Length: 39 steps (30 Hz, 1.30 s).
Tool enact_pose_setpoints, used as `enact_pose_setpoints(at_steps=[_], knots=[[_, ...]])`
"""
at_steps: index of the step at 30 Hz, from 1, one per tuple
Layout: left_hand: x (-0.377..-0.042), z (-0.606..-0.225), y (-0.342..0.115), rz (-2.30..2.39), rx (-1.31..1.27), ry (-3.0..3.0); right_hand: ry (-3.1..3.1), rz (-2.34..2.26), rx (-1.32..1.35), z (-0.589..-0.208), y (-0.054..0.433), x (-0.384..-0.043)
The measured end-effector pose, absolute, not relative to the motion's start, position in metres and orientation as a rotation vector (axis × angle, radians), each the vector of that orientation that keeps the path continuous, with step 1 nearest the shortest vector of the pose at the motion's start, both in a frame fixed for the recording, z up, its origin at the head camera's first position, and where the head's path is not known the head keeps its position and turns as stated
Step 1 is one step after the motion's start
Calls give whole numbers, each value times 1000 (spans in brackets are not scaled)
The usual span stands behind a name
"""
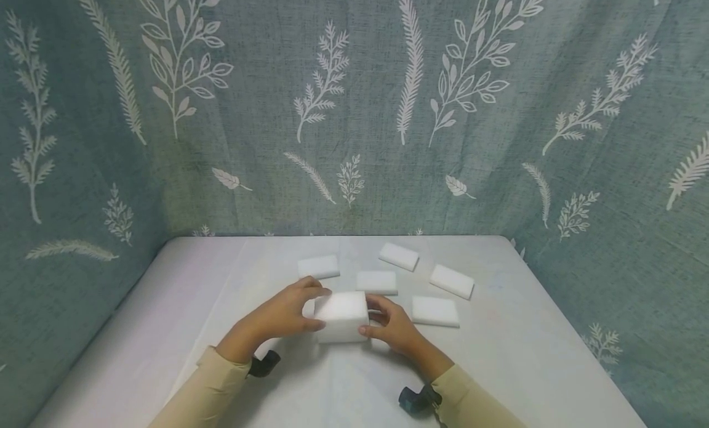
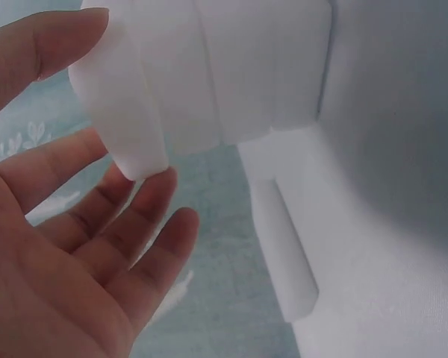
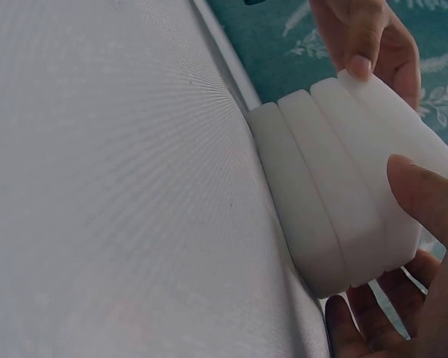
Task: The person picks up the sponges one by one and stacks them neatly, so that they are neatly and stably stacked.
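Observation:
A stack of several white sponge-like blocks (image 1: 341, 320) stands on the table between both hands, lying flat on one another with edges roughly in line. The left hand (image 1: 282, 314) pinches the top block (image 2: 123, 112) at the stack's left end, thumb on the near face and fingertips on the far side. At the opposite end, the right hand (image 1: 396, 326) holds the upper part of the stack, its thumb (image 3: 414, 186) on the near face and its fingers curled behind. The lower blocks show as separate layers in both wrist views.
Loose white blocks lie flat behind and right of the stack: one at back left (image 1: 318, 267), one just behind (image 1: 377, 282), and others rightward (image 1: 435, 311). The white table (image 1: 221, 262) ends at a patterned green curtain (image 1: 354, 108) at the back and sides.

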<state>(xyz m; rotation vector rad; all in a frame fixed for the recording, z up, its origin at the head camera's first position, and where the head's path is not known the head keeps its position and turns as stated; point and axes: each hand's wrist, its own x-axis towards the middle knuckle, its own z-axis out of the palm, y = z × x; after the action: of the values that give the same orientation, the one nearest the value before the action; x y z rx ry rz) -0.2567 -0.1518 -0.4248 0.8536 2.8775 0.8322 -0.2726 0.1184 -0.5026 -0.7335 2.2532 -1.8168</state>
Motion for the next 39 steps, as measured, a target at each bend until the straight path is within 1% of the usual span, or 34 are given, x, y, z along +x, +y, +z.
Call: enact_pose_setpoints(at_steps=[4, 15, 28, 35, 39], knots=[[-257, -426, -151, 833, 864, 2876, 2255, -1814, -733, -507, 119, -275], [-258, -426, -150, 853, 929, 2861, 2266, -1784, -740, -505, 121, -275], [-257, -426, -150, 841, 920, 2846, 2279, -1777, -754, -507, 120, -275], [-257, -427, -150, 830, 930, 2840, 2285, -1773, -730, -507, 120, -276], [-258, -429, -150, 837, 893, 2812, 2284, -1771, -696, -506, 119, -276]])
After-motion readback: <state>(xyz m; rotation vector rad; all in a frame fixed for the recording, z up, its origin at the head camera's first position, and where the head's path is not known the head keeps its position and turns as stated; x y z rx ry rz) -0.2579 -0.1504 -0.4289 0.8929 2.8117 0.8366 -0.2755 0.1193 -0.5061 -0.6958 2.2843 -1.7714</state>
